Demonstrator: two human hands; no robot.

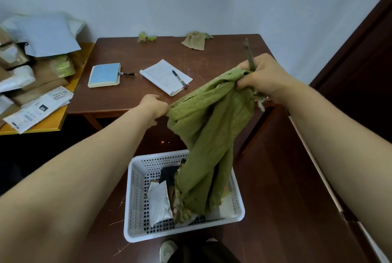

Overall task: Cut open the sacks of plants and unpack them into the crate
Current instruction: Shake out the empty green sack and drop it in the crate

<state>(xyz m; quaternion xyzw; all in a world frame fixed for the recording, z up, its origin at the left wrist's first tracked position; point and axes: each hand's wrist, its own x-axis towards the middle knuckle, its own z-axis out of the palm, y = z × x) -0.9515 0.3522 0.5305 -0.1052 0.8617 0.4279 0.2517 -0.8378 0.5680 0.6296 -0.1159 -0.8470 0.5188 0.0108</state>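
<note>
A green woven sack (209,135) hangs upside down between my hands, its open lower end dipping into the white perforated crate (135,199) on the floor. My left hand (156,106) grips one upper corner of the sack. My right hand (261,77) pinches the other corner and also holds a thin grey blade or stick (249,54) that points up. Inside the crate lie a silvery packet (160,203), a dark item and brown bits. Whatever is still in the sack is hidden by the cloth.
The brown table (222,59) carries a blue notebook (105,75), a notepad with a pen (166,77), a small tan sack (194,40) and green scraps (146,36). Parcels (36,76) pile on a yellow table at left. A dark cabinet (297,178) stands at right.
</note>
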